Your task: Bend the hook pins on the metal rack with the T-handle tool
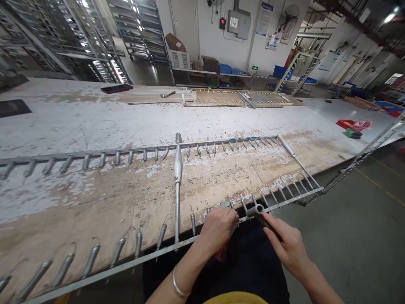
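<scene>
A long grey metal frame (133, 150) lies across the worn workbench (95, 122), with rows of small springs hooked along its far rail and its near rail (284, 202). My left hand (218, 230) rests curled on the near rail beside a spring, its fingers pinched on something I cannot make out. My right hand (286, 245) grips a short grey tube-shaped tool (256, 210) held against that rail. A thicker cross rod (177, 181) spans the frame just left of my hands.
A second frame (237, 98) and a wrench (167, 94) lie at the bench's far side. A red tray (346, 123) with pink cloth sits at the right end. Racks, shelves and blue bins stand behind. Open floor lies to the right.
</scene>
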Available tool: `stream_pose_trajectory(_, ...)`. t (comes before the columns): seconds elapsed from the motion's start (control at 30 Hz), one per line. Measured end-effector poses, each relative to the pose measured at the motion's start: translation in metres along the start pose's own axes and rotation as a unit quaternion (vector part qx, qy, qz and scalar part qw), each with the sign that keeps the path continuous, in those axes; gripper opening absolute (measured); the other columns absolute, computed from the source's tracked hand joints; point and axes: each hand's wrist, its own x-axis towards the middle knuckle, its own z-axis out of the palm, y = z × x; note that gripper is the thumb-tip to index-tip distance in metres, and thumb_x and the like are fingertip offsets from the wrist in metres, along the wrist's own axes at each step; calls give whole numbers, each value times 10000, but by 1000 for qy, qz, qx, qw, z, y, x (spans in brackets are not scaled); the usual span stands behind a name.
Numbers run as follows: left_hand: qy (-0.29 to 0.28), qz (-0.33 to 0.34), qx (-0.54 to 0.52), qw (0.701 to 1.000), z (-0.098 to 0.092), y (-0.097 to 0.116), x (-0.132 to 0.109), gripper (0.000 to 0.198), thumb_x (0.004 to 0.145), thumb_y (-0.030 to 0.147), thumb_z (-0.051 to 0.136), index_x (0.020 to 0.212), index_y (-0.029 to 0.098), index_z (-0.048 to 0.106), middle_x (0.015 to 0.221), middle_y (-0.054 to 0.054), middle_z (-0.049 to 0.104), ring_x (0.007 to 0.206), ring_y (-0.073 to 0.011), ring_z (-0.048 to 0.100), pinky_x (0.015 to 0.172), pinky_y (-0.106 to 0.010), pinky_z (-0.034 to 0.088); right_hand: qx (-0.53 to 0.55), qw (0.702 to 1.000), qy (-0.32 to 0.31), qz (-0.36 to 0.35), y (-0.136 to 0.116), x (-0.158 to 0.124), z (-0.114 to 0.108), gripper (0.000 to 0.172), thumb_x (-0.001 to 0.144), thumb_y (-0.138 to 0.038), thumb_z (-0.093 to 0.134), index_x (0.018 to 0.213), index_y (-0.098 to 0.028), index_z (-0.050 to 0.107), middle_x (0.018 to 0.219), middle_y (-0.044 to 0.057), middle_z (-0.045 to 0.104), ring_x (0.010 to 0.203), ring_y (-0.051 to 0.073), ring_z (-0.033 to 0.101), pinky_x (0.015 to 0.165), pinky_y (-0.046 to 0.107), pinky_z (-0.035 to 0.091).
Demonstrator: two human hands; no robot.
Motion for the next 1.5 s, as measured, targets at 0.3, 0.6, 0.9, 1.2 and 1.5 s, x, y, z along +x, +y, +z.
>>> stream_pose_trajectory(0.3, -21, 7, -3, 1000, -3, -1, 1, 203, 915, 184, 492, 729, 178, 574, 674, -17, 603, 646, -149, 543, 586, -259, 326, -34, 997, -63, -37, -13, -1, -1, 372, 954, -176, 477, 1319, -192, 543, 685, 15, 610, 555, 136, 585, 508, 222, 433)
stream_pose_trajectory(0.6, -32, -2, -2, 999, -4, 0, 2, 219, 929, 204, 479, 731, 183, 570, 684, -20, 611, 652, -164, 556, 586, -268, 341, -20, 998, -45, -48, -11, 7, -3, 374, 960, -169, 452, 1323, -206, 536, 697, 21, 618, 580, 149, 599, 525, 232, 448)
stream_pose_trajectory(0.9, -41, -4, -1, 999, -5, 0, 3, 202, 915, 175, 483, 735, 173, 575, 679, -22, 600, 656, -156, 547, 592, -254, 342, 7, 999, 16, -34, -13, 3, -2, 395, 945, -142, 468, 1328, -217, 530, 698, 22, 623, 583, 158, 606, 529, 244, 456)
stream_pose_trajectory(1.2, -36, 2, 5, 999, -2, -1, 3, 213, 924, 199, 483, 738, 171, 583, 676, -27, 603, 654, -162, 552, 586, -262, 343, 14, 999, 24, -23, -11, 2, 0, 355, 958, -169, 452, 1294, -212, 558, 689, 14, 615, 572, 146, 602, 530, 231, 458)
stream_pose_trajectory(1.5, -33, 8, 2, 999, -2, -2, 3, 218, 929, 201, 472, 739, 171, 572, 679, -24, 601, 659, -156, 549, 597, -257, 344, 17, 998, 62, -29, -14, 0, -5, 365, 941, -145, 471, 1289, -206, 564, 711, 42, 640, 603, 171, 621, 550, 260, 484)
